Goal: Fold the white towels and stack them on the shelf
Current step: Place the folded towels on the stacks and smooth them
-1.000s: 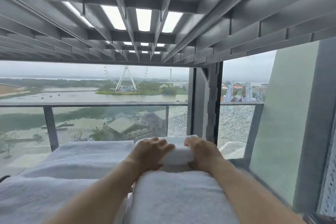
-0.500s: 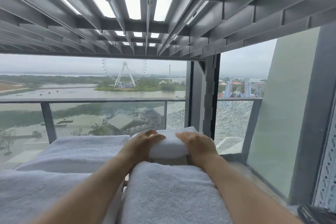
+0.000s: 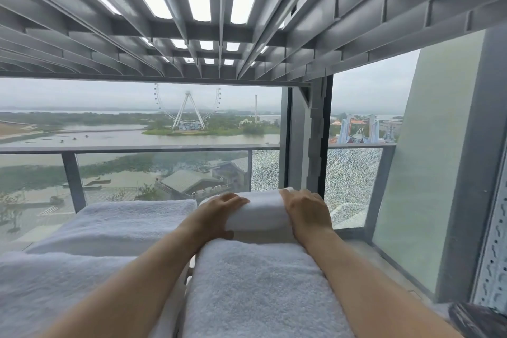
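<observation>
A small folded white towel (image 3: 259, 211) lies at the back of the shelf, close to the window. My left hand (image 3: 219, 212) grips its left end and my right hand (image 3: 307, 214) grips its right end, both arms stretched forward into the shelf. In front of it, under my forearms, lies a larger folded white towel (image 3: 255, 288). To the left are two more folded white towels, one at the back (image 3: 123, 222) and one near me (image 3: 55, 291).
The grey slatted underside of the upper shelf (image 3: 205, 35) hangs low overhead. A grey shelf post (image 3: 307, 140) stands just behind the small towel. A window with a balcony railing (image 3: 137, 149) is behind. A perforated metal upright (image 3: 493, 255) is at the right.
Both hands stay on the small towel's ends and have pushed it slightly further back on the shelf. The view has tilted a little.
</observation>
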